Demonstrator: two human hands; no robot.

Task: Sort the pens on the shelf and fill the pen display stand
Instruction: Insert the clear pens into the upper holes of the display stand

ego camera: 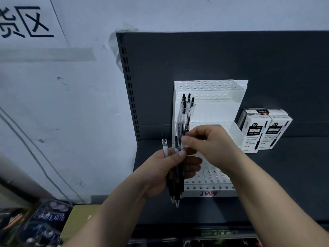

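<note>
A white tiered pen display stand (210, 107) with rows of holes stands on the dark shelf. Several clear pens with black caps (187, 111) stand upright in its left side. My left hand (165, 168) is closed around a bundle of black-grip pens (175, 189), tips pointing down, in front of the stand's lower left. My right hand (210, 145) reaches across from the right and pinches the top of one pen in that bundle between thumb and fingers. The stand's lower tier is partly hidden by both hands.
Two white pen boxes (263, 132) stand on the shelf (277, 184) to the right of the stand. A dark back panel (213, 59) rises behind. At the lower left lie packaged goods (42, 223) and a yellowish board (80, 221).
</note>
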